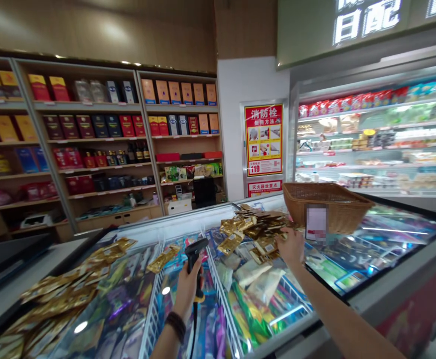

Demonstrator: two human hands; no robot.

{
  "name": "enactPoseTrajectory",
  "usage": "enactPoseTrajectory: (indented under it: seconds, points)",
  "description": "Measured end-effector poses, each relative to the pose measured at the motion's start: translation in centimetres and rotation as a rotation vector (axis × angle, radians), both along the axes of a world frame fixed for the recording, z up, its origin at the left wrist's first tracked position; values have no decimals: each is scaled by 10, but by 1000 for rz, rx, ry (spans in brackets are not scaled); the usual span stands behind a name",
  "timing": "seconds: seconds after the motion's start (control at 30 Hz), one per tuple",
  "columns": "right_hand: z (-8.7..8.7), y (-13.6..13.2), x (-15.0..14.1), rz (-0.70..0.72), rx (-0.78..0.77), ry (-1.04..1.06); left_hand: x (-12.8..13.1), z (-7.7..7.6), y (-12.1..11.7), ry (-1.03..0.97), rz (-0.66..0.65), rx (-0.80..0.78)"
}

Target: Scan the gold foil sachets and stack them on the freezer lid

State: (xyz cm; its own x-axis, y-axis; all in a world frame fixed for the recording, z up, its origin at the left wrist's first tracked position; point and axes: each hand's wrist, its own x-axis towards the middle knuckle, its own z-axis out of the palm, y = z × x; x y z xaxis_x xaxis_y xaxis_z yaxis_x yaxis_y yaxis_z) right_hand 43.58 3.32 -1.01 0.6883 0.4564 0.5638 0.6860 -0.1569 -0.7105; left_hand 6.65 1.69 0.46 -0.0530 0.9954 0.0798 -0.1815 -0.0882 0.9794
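Observation:
My left hand (190,281) is wrapped round a black handheld barcode scanner (196,252), its head tilted to the right and its cable hanging down. It is above the open chest freezer's middle section. My right hand (291,245) is at the right edge of a heap of shiny gold packets (257,224), its fingers closed on a gold packet (272,244) there. The grip itself is partly hidden by the hand. One loose gold packet (163,258) lies left of the scanner, across a wire divider. More gold packets (68,294) spread over the freezer's left side.
A brown wicker basket (330,199) stands on the freezer's glass lid, with a phone-like card (316,223) against its front. White wire dividers (221,299) separate colourful frozen packs. Shelves of boxes (101,127) and a lit refrigerated case (374,134) stand behind.

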Motion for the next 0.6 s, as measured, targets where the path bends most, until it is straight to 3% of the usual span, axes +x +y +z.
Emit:
enactPoseTrajectory:
  seconds: [0.13,0.27,0.47,0.6]
  points:
    - [1,20,-25,75,55,-89,-21,4,0,-3,22,-17]
    - [5,50,-70,217,91,-148,-53,11,1,-30,117,19]
    - [7,96,-171,514,70,-212,-114,18,7,-78,261,80]
    - [-1,111,-244,730,-10,-282,-141,13,9,-79,352,76]
